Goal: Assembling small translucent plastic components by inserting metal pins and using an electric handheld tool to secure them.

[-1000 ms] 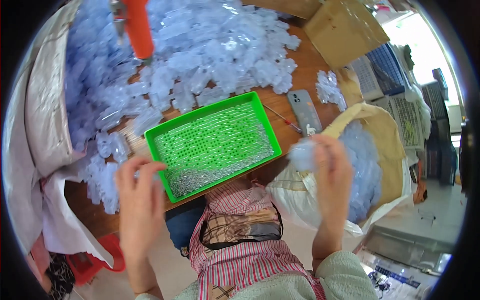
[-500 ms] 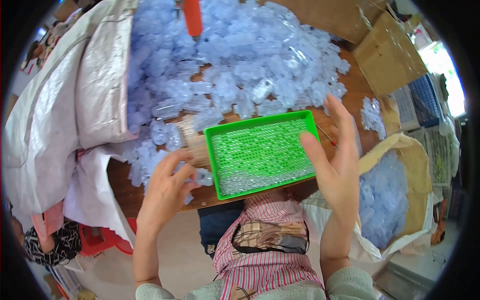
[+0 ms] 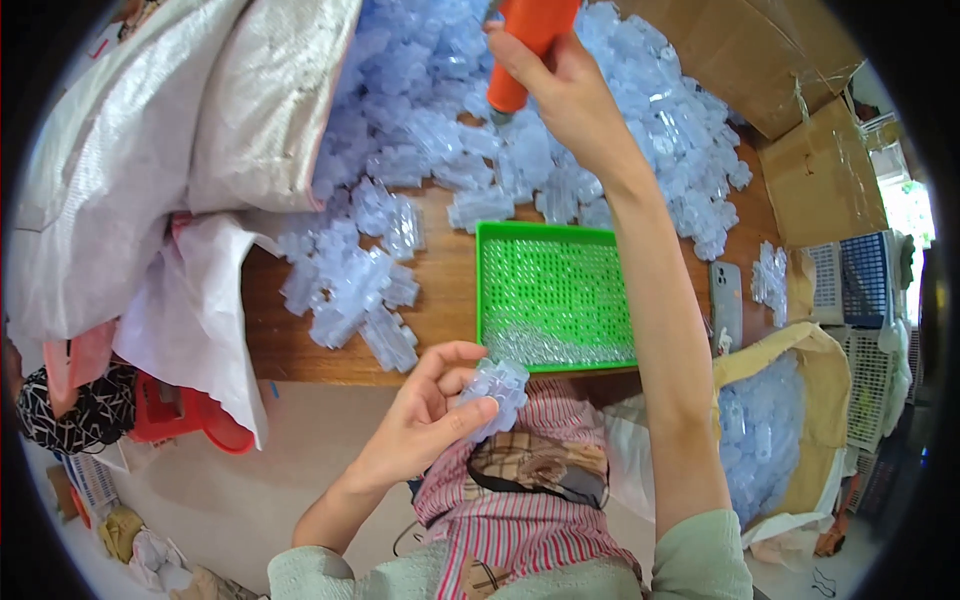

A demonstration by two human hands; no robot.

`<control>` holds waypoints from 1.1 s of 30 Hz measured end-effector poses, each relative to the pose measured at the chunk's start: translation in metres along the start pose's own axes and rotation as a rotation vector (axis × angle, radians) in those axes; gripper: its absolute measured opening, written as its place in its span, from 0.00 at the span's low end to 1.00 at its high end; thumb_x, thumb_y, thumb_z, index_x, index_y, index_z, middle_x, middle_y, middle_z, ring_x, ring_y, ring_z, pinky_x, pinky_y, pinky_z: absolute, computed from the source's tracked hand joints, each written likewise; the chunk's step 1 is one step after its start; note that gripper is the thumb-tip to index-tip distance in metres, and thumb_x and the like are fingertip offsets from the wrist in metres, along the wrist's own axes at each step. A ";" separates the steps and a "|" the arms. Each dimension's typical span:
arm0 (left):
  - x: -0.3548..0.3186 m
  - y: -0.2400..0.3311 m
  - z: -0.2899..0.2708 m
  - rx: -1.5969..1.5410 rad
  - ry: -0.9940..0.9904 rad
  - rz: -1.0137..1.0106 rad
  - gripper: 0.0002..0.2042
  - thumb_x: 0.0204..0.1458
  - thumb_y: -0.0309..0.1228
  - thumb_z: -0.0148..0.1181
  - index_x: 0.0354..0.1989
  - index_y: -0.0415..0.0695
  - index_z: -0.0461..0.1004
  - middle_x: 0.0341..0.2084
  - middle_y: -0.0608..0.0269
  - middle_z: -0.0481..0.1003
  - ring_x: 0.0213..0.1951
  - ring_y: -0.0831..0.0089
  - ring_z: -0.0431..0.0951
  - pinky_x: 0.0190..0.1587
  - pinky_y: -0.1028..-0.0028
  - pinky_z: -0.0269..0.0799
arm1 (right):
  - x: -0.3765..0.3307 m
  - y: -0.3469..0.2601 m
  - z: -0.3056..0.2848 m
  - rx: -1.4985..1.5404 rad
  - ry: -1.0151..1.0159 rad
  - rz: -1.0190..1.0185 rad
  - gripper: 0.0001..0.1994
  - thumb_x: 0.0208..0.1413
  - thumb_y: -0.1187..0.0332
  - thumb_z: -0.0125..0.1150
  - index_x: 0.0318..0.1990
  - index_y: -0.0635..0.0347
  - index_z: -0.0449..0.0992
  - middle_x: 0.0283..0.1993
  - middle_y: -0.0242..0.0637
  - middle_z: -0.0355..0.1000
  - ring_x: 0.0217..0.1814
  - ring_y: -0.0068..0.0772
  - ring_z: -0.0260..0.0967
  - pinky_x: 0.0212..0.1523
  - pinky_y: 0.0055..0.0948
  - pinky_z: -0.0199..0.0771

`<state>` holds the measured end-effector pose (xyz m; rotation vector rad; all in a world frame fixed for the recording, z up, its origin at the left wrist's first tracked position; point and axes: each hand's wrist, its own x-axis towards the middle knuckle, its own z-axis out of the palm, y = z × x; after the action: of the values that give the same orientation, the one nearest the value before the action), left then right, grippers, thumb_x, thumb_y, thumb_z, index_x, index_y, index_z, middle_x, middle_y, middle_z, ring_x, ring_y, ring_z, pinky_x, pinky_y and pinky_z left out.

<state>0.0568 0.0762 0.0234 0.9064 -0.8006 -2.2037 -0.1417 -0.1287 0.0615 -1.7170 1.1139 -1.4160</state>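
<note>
So the left hand (image 3: pixel 420 425) is pinching a small clear plastic cluster (image 3: pixel 495 388) between thumb and fingertips, holding it up just over the near edge of the wooden table (image 3: pixel 450 290). Right beyond that grip the green tray (image 3: pixel 555 295) is sitting flat, with a layer of tiny clear bits lying along its near side. The right hand (image 3: pixel 560 85) is reaching way out past the tray, fingers wrapped tight around an orange tool (image 3: pixel 525 45) hanging over the big pile of clear plastic pieces (image 3: pixel 440 130). A grey phone (image 3: pixel 726 300) is lying just right of that outstretched forearm, and white sacks (image 3: pixel 170 150) are slumping off to the left.
</note>
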 end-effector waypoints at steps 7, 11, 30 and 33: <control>0.002 -0.047 0.014 -0.328 -0.137 -0.356 0.20 0.58 0.31 0.50 0.58 0.42 0.58 0.46 0.53 0.71 0.45 0.68 0.75 0.51 0.70 0.71 | -0.052 -0.025 -0.009 0.019 -0.027 0.097 0.24 0.53 0.59 0.60 0.50 0.69 0.66 0.45 0.43 0.71 0.41 0.30 0.70 0.46 0.30 0.69; 0.007 -0.049 0.025 -0.433 -0.076 -0.352 0.19 0.60 0.31 0.45 0.59 0.45 0.53 0.54 0.52 0.64 0.50 0.62 0.72 0.53 0.64 0.70 | -0.101 -0.032 -0.007 0.248 0.009 0.116 0.22 0.53 0.59 0.50 0.47 0.70 0.63 0.25 0.34 0.63 0.27 0.25 0.61 0.37 0.31 0.67; 0.018 -0.064 0.035 -0.181 0.049 -0.091 0.16 0.63 0.35 0.42 0.54 0.40 0.55 0.41 0.58 0.70 0.35 0.78 0.73 0.39 0.76 0.72 | -0.161 0.002 0.000 0.492 0.187 0.107 0.21 0.51 0.56 0.56 0.41 0.68 0.67 0.20 0.32 0.63 0.19 0.22 0.60 0.21 0.23 0.64; 0.018 -0.064 0.035 -0.211 0.068 -0.097 0.16 0.63 0.36 0.42 0.54 0.40 0.55 0.40 0.59 0.71 0.35 0.79 0.73 0.38 0.77 0.71 | -0.163 0.004 0.001 0.486 0.183 0.129 0.22 0.51 0.55 0.56 0.41 0.68 0.67 0.19 0.32 0.63 0.19 0.22 0.60 0.21 0.23 0.64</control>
<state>0.0004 0.1137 -0.0089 0.9253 -0.4912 -2.2765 -0.1515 0.0157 -0.0128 -1.1747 0.8609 -1.6230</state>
